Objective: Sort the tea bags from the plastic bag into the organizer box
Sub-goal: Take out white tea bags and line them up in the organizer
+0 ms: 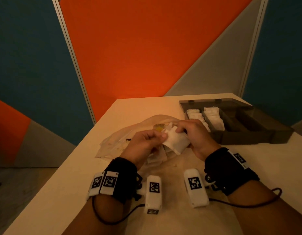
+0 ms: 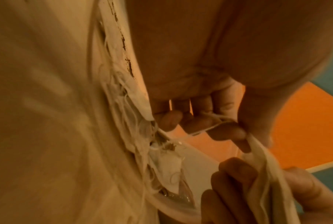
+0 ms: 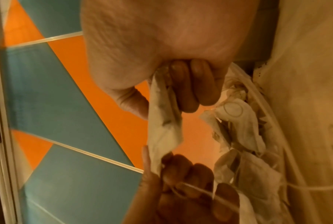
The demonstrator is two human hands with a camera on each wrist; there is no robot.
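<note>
Both my left hand [image 1: 143, 141] and right hand [image 1: 194, 133] pinch one white paper tea bag [image 1: 175, 139]; its snagged white string [image 2: 209, 128] risks tearing it.

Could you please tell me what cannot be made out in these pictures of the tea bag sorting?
- Head view: the hands cover much of the plastic bag.
- Head view: the organizer box right compartments are too dark to read.
- Wrist views: how many tea bags are pinched is too blurred to count.
</note>
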